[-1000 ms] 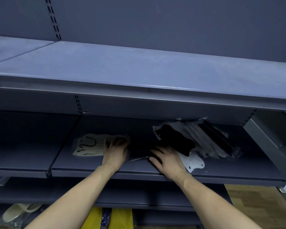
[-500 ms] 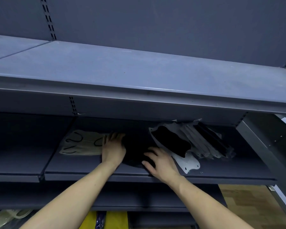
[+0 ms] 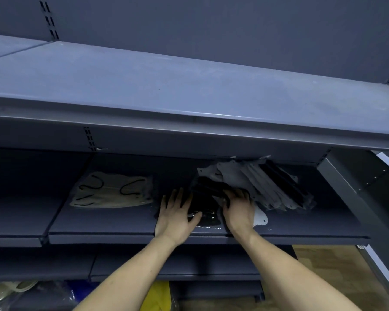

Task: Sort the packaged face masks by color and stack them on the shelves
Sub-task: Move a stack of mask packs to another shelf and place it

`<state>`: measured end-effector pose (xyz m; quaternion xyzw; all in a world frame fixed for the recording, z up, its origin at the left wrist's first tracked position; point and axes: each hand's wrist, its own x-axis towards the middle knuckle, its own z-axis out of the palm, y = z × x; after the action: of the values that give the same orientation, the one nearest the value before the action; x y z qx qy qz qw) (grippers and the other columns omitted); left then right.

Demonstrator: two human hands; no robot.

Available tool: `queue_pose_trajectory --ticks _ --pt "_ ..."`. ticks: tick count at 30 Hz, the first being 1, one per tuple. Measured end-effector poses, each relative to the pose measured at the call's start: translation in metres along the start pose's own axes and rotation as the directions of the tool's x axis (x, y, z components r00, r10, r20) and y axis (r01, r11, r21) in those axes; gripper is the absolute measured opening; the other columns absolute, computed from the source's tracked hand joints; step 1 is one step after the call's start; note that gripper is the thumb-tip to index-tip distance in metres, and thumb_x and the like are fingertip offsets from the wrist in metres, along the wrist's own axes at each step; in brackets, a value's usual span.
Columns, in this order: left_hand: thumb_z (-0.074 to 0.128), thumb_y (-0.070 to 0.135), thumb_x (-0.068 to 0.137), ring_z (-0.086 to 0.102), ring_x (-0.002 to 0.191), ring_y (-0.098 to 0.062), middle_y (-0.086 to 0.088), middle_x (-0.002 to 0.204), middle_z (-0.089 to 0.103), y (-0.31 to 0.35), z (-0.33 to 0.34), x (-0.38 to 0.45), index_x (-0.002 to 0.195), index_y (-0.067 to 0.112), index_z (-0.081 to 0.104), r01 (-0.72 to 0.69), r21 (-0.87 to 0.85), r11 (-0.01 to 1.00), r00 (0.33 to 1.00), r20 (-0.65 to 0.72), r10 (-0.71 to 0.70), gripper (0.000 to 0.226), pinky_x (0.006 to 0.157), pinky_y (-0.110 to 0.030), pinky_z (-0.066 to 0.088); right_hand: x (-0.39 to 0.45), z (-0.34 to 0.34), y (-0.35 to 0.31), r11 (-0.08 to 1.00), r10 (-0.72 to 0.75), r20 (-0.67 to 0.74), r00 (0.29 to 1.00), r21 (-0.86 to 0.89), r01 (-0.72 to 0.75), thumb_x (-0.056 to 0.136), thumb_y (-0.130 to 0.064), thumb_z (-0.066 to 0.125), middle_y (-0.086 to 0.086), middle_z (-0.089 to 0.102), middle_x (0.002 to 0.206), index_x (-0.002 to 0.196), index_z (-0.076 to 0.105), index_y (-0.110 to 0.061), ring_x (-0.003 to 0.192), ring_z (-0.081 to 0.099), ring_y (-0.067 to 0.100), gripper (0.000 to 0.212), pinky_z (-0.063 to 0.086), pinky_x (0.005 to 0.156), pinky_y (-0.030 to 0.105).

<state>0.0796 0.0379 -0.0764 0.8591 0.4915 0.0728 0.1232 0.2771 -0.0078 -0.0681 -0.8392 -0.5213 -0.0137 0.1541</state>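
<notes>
While both hands work the middle shelf [image 3: 103, 223], here's the count: one flat stack of black masks [image 3: 206, 204] near the front edge about mid-shelf, one beige stack [image 3: 112, 194] off toward the left end, and one leaning pile of grey and black packs [image 3: 267, 185] at the back toward the right end, too overlapped to count singly. The left hand [image 3: 176, 217] lies flat on the black stack, fingers straight and spread. The right hand [image 3: 238, 208] has its fingers curled over the stack's right side, just against the leaning pile. Compared with half a second back, the right hand has slid further in and the left now sits on the black stack instead of beside the beige one. Can't read any labels or writing.
</notes>
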Motion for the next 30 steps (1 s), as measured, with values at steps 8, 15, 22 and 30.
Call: queue_pose_trajectory --ticks 8,15,22,30 --pt "0.051 0.074 0.082 -0.005 0.152 -0.034 -0.014 0.164 -0.015 0.000 0.009 -0.005 0.159 0.025 -0.004 -0.008 -0.139 0.990 0.956 -0.293 -0.033 0.106 0.122 -0.049 0.009 -0.020 0.011 -0.014 0.903 -0.406 -0.003 0.914 0.150 0.402 0.092 -0.029 0.036 -0.002 0.060 0.136 0.133 0.061 -0.025 0.129 0.048 0.024 0.048 0.032 0.112 0.040" --pt "0.038 0.075 0.090 0.006 0.152 -0.034 -0.005 0.161 0.028 -0.004 0.011 -0.011 0.121 0.034 0.069 -0.146 0.077 0.986 0.925 -0.343 0.164 0.060 0.118 -0.064 -0.003 -0.034 -0.001 -0.001 0.835 -0.469 0.103 0.877 0.375 0.403 0.099 -0.035 0.033 -0.010 0.051 0.147 0.144 0.049 -0.028 0.137 0.040 0.006 0.049 0.031 0.115 0.026" --pt "0.044 0.047 0.092 0.036 0.141 -0.032 0.000 0.134 0.061 -0.002 0.012 -0.007 0.097 0.024 0.075 -0.001 0.013 1.000 0.925 -0.380 0.006 0.039 0.117 -0.065 0.009 -0.019 0.004 -0.009 0.944 -0.073 -0.076 0.994 0.317 0.094 0.094 -0.024 0.046 0.007 0.030 0.160 0.139 0.055 -0.019 0.147 0.025 0.025 0.046 0.033 0.116 0.043" --pt "0.045 0.026 0.084 0.046 0.132 -0.028 0.003 0.116 0.069 0.000 0.013 -0.008 0.109 0.026 0.071 -0.023 -0.006 1.000 0.909 -0.416 0.018 0.036 0.116 -0.067 0.010 -0.004 0.016 0.003 0.999 0.053 -0.008 0.999 0.006 -0.053 0.098 -0.043 0.048 0.012 0.053 0.143 0.147 0.046 -0.018 0.134 0.043 0.035 0.055 0.024 0.115 0.046"
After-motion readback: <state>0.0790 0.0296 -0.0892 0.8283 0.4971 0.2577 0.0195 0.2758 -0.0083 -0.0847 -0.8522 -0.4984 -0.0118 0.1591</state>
